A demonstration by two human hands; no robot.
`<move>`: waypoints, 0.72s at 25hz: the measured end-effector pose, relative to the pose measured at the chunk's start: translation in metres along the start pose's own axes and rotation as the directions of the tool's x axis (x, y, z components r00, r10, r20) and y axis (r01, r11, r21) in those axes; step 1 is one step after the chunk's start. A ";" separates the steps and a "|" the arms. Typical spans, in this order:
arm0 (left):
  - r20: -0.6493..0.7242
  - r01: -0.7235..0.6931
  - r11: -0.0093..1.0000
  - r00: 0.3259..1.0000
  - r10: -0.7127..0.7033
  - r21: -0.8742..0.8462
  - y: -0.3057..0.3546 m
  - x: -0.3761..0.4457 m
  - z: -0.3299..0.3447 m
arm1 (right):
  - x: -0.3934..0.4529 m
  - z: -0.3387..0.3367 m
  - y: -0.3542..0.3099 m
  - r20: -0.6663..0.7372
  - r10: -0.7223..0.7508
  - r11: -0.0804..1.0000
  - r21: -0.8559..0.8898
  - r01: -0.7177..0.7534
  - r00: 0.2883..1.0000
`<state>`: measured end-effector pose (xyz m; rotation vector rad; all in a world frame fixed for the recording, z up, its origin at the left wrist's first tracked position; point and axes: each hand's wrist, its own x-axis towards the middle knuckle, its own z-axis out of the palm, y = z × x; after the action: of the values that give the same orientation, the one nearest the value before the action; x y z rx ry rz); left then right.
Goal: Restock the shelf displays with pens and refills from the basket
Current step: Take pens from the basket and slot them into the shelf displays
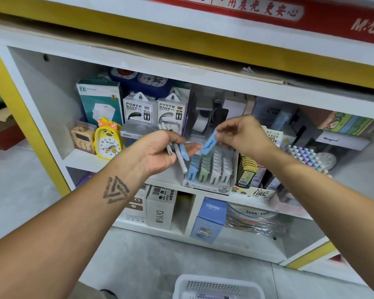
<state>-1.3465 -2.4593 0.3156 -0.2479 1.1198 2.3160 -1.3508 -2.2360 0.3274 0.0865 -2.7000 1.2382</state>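
My left hand point(160, 151) grips a bunch of white pens point(178, 157) and one blue refill case point(185, 152) in front of the middle shelf. My right hand point(244, 134) pinches another blue refill case point(209, 142), tilted, just above a clear display box point(209, 169) holding rows of blue, green and white refill cases. The white basket point(216, 287) sits on the floor at the bottom edge of the view, its contents mostly out of sight.
A second refill display point(249, 175) stands right of the clear box, with pastel pens point(304, 153) further right. Power bank boxes point(154, 111), a yellow duck clock point(108, 140) and a teal box point(100, 100) fill the shelf's left. Boxes point(212, 219) occupy the lower shelf.
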 end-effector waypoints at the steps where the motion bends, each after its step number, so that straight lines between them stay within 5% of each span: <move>1: -0.003 -0.010 1.000 1.000 0.010 0.005 0.003 -0.001 -0.002 | 0.002 0.007 0.000 -0.007 -0.029 0.997 -0.066 0.028 1.000; 8: -0.021 -0.018 0.994 1.000 0.020 0.111 0.012 -0.008 -0.015 | 0.011 0.038 0.004 0.079 -0.160 0.856 -0.485 0.178 0.984; 18: -0.056 0.036 0.982 0.998 -0.026 0.183 0.008 -0.008 -0.022 | 0.022 0.048 -0.001 0.231 -0.112 0.740 -0.630 0.236 0.966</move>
<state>-1.3455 -2.4839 0.3101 -0.2563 1.3373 2.1729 -1.3789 -2.2726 0.3010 0.3641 -3.0203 0.1818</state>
